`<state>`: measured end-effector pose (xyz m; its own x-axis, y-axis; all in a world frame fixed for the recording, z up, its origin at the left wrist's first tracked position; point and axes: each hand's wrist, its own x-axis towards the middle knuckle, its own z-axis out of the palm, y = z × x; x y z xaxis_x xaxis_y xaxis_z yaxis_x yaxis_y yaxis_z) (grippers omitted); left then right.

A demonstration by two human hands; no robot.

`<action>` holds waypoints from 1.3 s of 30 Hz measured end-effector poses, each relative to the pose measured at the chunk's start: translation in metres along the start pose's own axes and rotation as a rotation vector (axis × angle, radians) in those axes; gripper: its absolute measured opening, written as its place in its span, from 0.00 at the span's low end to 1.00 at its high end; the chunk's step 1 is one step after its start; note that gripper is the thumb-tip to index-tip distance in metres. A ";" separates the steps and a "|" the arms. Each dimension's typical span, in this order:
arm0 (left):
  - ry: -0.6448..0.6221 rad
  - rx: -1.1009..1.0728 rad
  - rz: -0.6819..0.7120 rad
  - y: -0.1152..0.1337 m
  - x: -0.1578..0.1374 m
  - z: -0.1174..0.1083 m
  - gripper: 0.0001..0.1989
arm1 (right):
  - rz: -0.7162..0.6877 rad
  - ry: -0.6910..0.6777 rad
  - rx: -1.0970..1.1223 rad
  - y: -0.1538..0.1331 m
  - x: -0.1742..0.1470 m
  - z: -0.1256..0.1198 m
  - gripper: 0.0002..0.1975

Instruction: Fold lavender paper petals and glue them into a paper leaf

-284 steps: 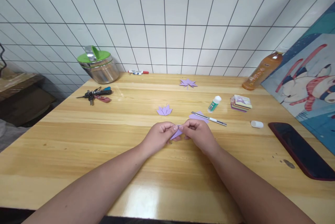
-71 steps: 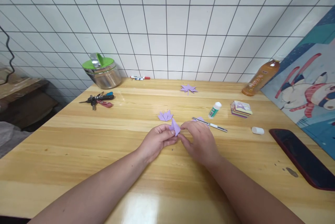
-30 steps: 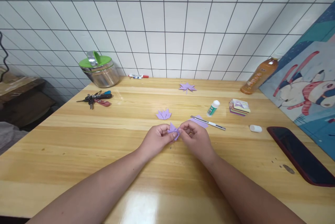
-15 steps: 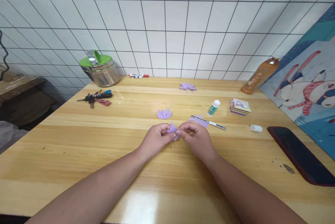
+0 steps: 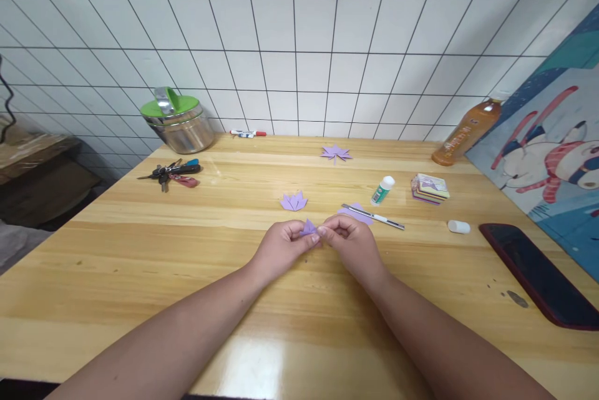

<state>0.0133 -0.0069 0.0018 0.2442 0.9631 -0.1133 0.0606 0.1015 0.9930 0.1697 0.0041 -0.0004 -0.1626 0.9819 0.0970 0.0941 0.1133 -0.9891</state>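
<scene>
**A:** So what's actually being gripped here?

**B:** A small purple folded paper (image 5: pixel 308 227). It's clamped between thumb and fingers of the left hand (image 5: pixel 283 249), and its right edge seems to be nipped by the right hand (image 5: pixel 350 243), thumb and finger brought together. How much is caught under those right fingertips can't be made out.

**A:** Which step, though?

**B:** A fold being shaped or a crease being pressed, at a guess, going by the two pinches set tip to tip. For the next move, a steady hold on the left would be called for, plus light pressure on the right. Thin stuff like that could get crumpled pretty easily.

**A:** And where's it sitting relative to the grip?

**B:** Right where the fingertips are met, with a point poked up above the left thumb. The lower part is mostly hidden by fingers.

**A:** Anything around it?

**B:** A purple paper fan (image 5: pixel 294 201) is laid just beyond the hands. Near the right one, a purple sheet (image 5: pixel 356 218) is crossed by a slim silver tool (image 5: pixel 379 218). Farther out, a glue stick (image 5: pixel 382 190) is placed.
</scene>
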 end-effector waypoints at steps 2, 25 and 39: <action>-0.005 -0.008 0.003 -0.001 0.000 0.000 0.12 | 0.082 -0.010 0.083 0.000 -0.001 0.002 0.12; -0.016 0.009 -0.056 -0.004 0.001 -0.001 0.12 | 0.117 0.038 0.008 0.000 0.001 -0.001 0.14; -0.052 -0.048 -0.044 -0.011 0.004 -0.002 0.14 | 0.234 -0.069 0.092 0.003 0.002 0.001 0.13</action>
<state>0.0121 -0.0035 -0.0096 0.2922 0.9433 -0.1572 0.0265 0.1563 0.9873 0.1690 0.0060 -0.0033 -0.2142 0.9666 -0.1405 0.0480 -0.1333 -0.9899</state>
